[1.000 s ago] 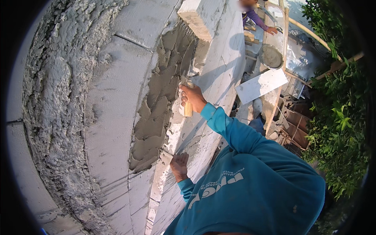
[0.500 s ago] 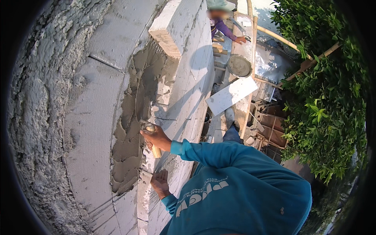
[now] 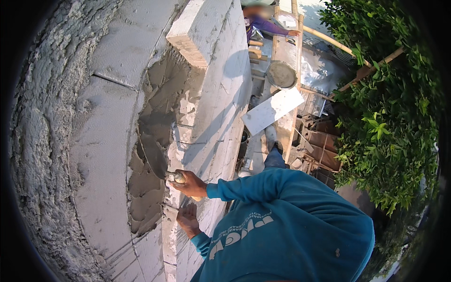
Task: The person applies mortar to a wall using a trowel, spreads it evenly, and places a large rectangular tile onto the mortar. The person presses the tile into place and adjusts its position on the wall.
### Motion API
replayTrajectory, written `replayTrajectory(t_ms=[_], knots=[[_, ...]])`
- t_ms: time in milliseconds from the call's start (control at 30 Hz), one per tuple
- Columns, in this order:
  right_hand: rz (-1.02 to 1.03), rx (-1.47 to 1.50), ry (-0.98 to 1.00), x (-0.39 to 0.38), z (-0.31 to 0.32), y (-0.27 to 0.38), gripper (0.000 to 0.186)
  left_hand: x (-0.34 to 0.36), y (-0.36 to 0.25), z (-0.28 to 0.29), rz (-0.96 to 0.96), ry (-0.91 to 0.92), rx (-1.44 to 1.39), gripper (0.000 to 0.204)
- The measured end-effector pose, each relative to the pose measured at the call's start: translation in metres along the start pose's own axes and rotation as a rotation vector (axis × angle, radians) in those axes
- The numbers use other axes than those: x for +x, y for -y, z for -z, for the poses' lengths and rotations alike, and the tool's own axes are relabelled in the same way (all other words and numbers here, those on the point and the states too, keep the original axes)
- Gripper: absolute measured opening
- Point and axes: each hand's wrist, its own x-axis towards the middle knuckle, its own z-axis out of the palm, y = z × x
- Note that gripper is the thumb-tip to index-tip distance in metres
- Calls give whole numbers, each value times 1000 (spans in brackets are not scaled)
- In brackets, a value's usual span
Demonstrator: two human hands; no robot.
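Observation:
My right hand (image 3: 189, 184) is closed round the pale handle of a trowel, whose grey blade (image 3: 152, 155) lies tilted on a long strip of wet mortar (image 3: 143, 199) along a wall of white blocks (image 3: 105, 122). Just below it, my left hand (image 3: 189, 218) has its fingers extended against the edge of the blocks beside the mortar, holding nothing that I can see. A raised white block (image 3: 199, 28) stands at the far end of the strip.
A co-worker's purple sleeve (image 3: 270, 26) reaches over a plank (image 3: 286, 49) on bamboo poles (image 3: 331, 40). A round tub of mortar (image 3: 281, 74) and a white board (image 3: 272, 110) lie right of the wall, above a drop with scrap (image 3: 324, 150). Dense foliage (image 3: 385, 122) fills the right.
My right hand has drawn the trowel along the mortar toward my left hand, and more of the blade shows. My view has shifted. The co-worker's arm has stretched out further.

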Motion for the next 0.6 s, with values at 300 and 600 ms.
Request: replayTrajectory(t_ms=[300,600], knots=[[397,-334,-17,-22,61,0,32,9,12,-4,39,-83,-253,81],[132,-571,-478,-49,253,22,33,12,-6,-87,-65,-632,-504,89]])
